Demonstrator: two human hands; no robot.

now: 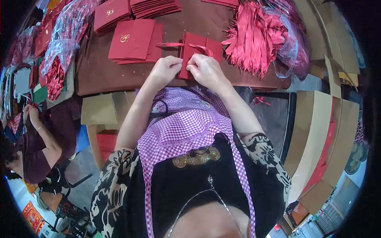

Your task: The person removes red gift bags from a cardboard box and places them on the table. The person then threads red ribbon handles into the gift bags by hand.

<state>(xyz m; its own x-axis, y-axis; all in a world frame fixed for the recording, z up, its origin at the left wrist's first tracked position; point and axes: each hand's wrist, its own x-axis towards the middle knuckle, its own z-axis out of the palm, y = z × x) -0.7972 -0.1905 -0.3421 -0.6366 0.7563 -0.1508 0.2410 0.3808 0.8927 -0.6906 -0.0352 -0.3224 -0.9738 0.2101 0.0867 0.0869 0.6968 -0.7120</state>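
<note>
A red folded paper piece (pixel 200 41) with a red ribbon (pixel 203 49) lies on the brown-covered table between my hands. My left hand (pixel 167 68) is closed in a pinch at its left edge; what is between the fingertips is too small to make out. My right hand (pixel 204 69) is closed too, its fingers curled at the front of the piece, and the thing they hold is hidden. Another ribbon end (pixel 170 45) sticks out to the left, above my left hand. Red envelopes with a gold mark (pixel 131 39) are stacked to the left.
A bundle of red ribbons (pixel 252 39) lies right on the table (pixel 107 79), beside plastic wrap (pixel 291 51). More red stacks (pixel 113 16) stand at the back. Cardboard boxes (pixel 307 139) flank me. A co-worker's hands (pixel 32 113) are at far left.
</note>
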